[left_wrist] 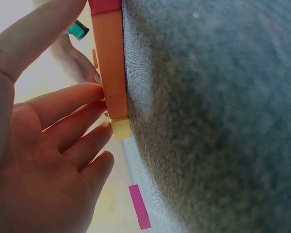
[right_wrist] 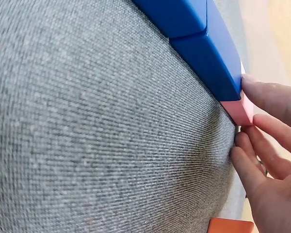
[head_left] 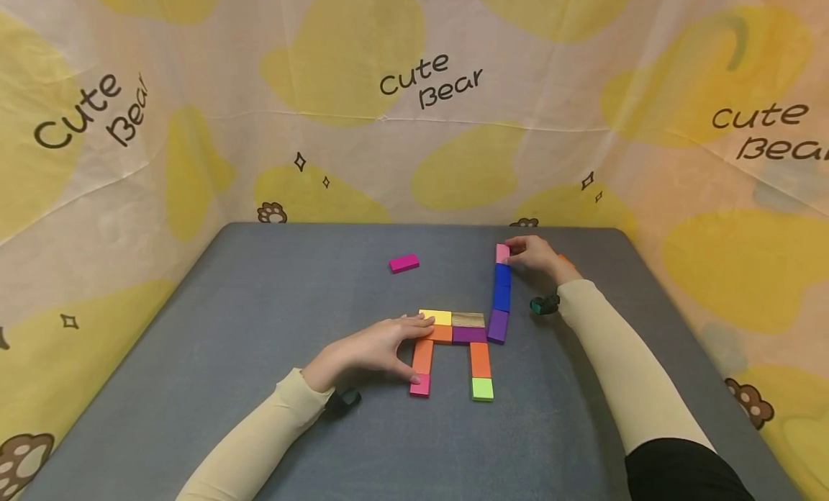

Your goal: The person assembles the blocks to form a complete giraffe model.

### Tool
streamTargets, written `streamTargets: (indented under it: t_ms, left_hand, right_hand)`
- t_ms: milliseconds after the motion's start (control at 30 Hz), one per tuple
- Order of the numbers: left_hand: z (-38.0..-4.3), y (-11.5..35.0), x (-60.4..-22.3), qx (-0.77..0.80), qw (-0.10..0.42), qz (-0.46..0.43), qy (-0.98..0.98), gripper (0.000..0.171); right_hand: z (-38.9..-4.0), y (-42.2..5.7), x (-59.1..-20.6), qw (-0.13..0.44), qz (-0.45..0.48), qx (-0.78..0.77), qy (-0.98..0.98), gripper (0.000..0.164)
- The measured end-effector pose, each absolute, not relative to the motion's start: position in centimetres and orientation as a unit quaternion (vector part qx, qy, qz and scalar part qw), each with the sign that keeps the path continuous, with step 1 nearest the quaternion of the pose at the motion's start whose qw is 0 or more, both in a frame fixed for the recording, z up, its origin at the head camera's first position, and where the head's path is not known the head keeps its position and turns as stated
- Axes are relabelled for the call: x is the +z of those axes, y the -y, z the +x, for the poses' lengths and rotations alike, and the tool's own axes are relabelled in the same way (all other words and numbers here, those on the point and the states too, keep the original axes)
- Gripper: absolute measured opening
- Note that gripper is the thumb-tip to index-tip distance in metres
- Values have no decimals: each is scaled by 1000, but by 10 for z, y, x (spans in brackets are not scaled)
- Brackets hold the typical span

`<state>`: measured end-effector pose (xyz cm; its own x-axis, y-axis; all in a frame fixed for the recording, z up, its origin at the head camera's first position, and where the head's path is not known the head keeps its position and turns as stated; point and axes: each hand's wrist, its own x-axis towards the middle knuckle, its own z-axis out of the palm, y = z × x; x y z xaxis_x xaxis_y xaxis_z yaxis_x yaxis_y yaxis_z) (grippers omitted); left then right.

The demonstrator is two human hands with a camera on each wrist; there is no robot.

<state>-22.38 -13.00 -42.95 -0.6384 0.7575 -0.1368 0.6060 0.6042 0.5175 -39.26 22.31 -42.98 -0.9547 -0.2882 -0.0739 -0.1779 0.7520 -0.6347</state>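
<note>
My right hand [head_left: 539, 257] pinches a light pink block [right_wrist: 236, 111] between thumb and fingers. This block is at the far end of a column, against two blue blocks [head_left: 501, 286], with a slightly angled purple block [head_left: 498, 327] at the near end. My left hand [head_left: 370, 348] rests on the left of a block figure, fingers nearly straight. Its fingertips touch the yellow block [head_left: 437, 317] and orange block [head_left: 442, 334]; its thumb is on the hot pink block [head_left: 419, 387]. The figure also has a wood-grain block [head_left: 468, 319], a dark purple block [head_left: 469, 335] and two orange legs.
A loose magenta block [head_left: 404, 263] lies at the back, left of the column. An orange block [right_wrist: 230, 226] lies partly hidden behind my right wrist. A lime green block [head_left: 482, 389] ends the right leg. Printed cloth surrounds the grey table [head_left: 259, 292].
</note>
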Motion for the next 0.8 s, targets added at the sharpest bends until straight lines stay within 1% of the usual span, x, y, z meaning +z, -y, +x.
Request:
streamTargets:
  t_ms: [233,367,567,800]
  left_hand:
    - [-224,129,-429,217,177,384,-880,85]
    - [-224,129,-430,217,177,384,-880,85]
    - [-225,129,-433,210,172,388,-881,86]
    - [-225,128,-432,210,171,386,-882,87]
  right_hand:
    - [-389,-226,-427,79,-122,-327,-934,58]
    - [-381,-232,-419,79,-123,-330,-932,59]
    - [-355,-249,-404,64,-125,-348,-927,63]
    - [-320,-278,-397,16,-153,-329,-932,59]
